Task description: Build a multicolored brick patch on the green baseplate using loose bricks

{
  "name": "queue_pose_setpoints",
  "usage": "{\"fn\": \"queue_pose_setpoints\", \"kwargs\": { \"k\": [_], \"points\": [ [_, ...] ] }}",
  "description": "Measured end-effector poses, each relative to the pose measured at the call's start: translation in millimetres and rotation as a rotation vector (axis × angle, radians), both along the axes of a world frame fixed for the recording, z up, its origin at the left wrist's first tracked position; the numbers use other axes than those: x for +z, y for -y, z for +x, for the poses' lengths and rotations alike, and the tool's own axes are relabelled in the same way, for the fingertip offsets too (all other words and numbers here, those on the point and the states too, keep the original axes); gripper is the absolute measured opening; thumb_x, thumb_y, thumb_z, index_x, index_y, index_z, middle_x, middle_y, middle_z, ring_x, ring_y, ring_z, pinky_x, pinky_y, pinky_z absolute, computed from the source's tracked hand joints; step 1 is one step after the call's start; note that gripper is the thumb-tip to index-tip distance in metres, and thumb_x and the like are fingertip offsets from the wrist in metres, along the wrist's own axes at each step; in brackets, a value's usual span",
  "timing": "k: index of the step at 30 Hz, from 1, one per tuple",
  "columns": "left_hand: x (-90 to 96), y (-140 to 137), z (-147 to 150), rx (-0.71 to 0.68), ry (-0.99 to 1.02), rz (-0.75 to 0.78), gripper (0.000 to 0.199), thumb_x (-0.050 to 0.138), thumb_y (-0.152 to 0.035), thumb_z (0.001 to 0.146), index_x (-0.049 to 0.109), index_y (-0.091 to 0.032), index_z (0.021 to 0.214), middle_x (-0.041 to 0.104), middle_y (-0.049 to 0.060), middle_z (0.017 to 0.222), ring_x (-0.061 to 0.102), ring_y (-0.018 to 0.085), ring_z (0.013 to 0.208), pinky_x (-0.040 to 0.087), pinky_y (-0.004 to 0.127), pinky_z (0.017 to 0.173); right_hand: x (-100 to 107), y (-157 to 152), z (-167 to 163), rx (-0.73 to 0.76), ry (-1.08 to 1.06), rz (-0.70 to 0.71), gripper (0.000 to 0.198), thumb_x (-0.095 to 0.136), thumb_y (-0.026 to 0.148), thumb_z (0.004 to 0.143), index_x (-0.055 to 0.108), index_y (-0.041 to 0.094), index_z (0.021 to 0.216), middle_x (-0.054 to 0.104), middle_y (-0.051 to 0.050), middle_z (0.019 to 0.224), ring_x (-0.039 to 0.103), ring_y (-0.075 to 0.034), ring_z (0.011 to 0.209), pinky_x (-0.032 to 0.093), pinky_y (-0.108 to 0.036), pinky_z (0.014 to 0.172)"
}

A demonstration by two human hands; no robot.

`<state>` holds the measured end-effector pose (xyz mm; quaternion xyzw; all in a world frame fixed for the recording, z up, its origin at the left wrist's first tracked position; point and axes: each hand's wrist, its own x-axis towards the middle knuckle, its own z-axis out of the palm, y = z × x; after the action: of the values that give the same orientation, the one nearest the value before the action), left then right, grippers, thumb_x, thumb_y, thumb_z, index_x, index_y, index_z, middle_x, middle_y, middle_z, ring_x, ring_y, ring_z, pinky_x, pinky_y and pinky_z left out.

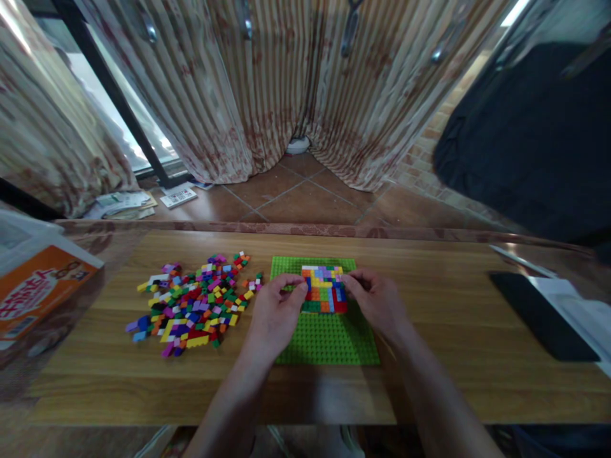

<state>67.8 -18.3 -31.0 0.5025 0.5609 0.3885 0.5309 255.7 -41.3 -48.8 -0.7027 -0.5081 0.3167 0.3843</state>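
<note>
A green studded baseplate [329, 343] lies on the wooden table. On its upper half stands a flat block of toy bricks [324, 289] in many colours, fitted close together. My left hand [277, 315] is closed, thumb and forefinger pinched at the block's left edge. At the opposite edge, near its upper right corner, my right hand [380, 302] is closed too, its fingertips against the bricks. Whether a loose small brick sits between either hand's fingertips is too small to tell. Left of the baseplate spreads a pile of loose toy bricks [200, 305] in mixed colours.
At the far left stands a clear plastic box [28, 229] with an orange label. A black flat object [539, 315] and white papers [582, 305] lie at the table's right end. Beyond the table [443, 305] are a tiled floor and striped curtains [267, 83].
</note>
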Motion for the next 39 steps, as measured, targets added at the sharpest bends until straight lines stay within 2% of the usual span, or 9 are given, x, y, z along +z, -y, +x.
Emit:
{"fn": "queue_pose_setpoints", "kwargs": {
  "k": [8, 14, 18, 23, 27, 32, 39],
  "points": [
    [-2.2, -1.1, -2.3, -0.029, -0.068, 0.030, 0.020, 0.062, -0.029, 0.076, 0.071, -0.016, 0.087, 0.070, 0.002, 0.072, 0.061, 0.015, 0.061, 0.045, 0.023, 0.057, 1.4, -2.0, -3.8, 0.016, 0.111, -0.025, 0.036, 0.053, 0.050, 0.085, 0.067, 0.017, 0.077, 0.067, -0.003, 0.065, 0.058, -0.016, 0.059, 0.040, -0.027, 0.056],
    [-4.4, 0.1, -2.4, -0.054, -0.092, 0.059, 0.021, 0.061, -0.030, 0.077, 0.071, -0.015, 0.089, 0.070, 0.002, 0.073, 0.061, 0.015, 0.063, 0.045, 0.023, 0.058, 7.7, -1.9, -12.4, -0.002, 0.239, -0.052, 0.034, 0.049, 0.047, 0.088, 0.065, 0.019, 0.077, 0.068, -0.005, 0.070, 0.060, -0.017, 0.064, 0.040, -0.028, 0.061],
    [-1.8, -9.6, -18.6, -0.084, -0.129, 0.106, 0.021, 0.059, -0.030, 0.078, 0.071, -0.016, 0.088, 0.071, 0.003, 0.077, 0.062, 0.015, 0.066, 0.046, 0.024, 0.060, 9.7, -1.0, -13.1, 0.016, 0.258, -0.076, 0.037, 0.045, 0.049, 0.089, 0.065, 0.020, 0.079, 0.070, -0.005, 0.072, 0.062, -0.019, 0.067, 0.041, -0.029, 0.062],
    [8.9, -28.6, -68.5, 0.006, -0.439, 0.254, 0.018, 0.058, -0.024, 0.077, 0.071, -0.017, 0.087, 0.072, 0.003, 0.079, 0.063, 0.016, 0.069, 0.046, 0.025, 0.065, 6.5, 0.0, -4.2, 0.074, 0.198, -0.103, 0.041, 0.041, 0.052, 0.090, 0.065, 0.020, 0.082, 0.072, -0.007, 0.078, 0.065, -0.021, 0.073, 0.045, -0.031, 0.067],
    [11.4, -32.0, -91.8, -0.063, -0.771, 0.277, 0.015, 0.058, -0.023, 0.079, 0.071, -0.019, 0.084, 0.071, 0.002, 0.076, 0.063, 0.017, 0.068, 0.044, 0.027, 0.064, 1.5, -1.9, 1.4, 0.069, 0.068, -0.107, 0.049, 0.029, 0.055, 0.092, 0.063, 0.020, 0.083, 0.071, -0.008, 0.076, 0.065, -0.020, 0.070, 0.046, -0.030, 0.065],
    [8.3, -27.4, -84.1, -0.201, -0.996, 0.343, 0.016, 0.054, -0.024, 0.084, 0.069, -0.020, 0.090, 0.070, 0.005, 0.091, 0.064, 0.019, 0.079, 0.045, 0.029, 0.071, 2.6, -3.5, -1.4, 0.035, 0.156, -0.088, 0.047, 0.032, 0.055, 0.092, 0.062, 0.020, 0.078, 0.070, -0.007, 0.073, 0.063, -0.020, 0.067, 0.045, -0.030, 0.063],
    [9.2, -21.7, -66.5, -0.242, -1.131, 0.369, 0.021, 0.058, -0.024, 0.082, 0.065, -0.021, 0.100, 0.066, 0.007, 0.103, 0.063, 0.022, 0.091, 0.047, 0.031, 0.077, 9.4, -2.6, -5.8, 0.021, 0.187, -0.100, 0.048, 0.033, 0.055, 0.091, 0.060, 0.021, 0.073, 0.068, -0.005, 0.066, 0.063, -0.019, 0.061, 0.044, -0.029, 0.059]
  ]
}}
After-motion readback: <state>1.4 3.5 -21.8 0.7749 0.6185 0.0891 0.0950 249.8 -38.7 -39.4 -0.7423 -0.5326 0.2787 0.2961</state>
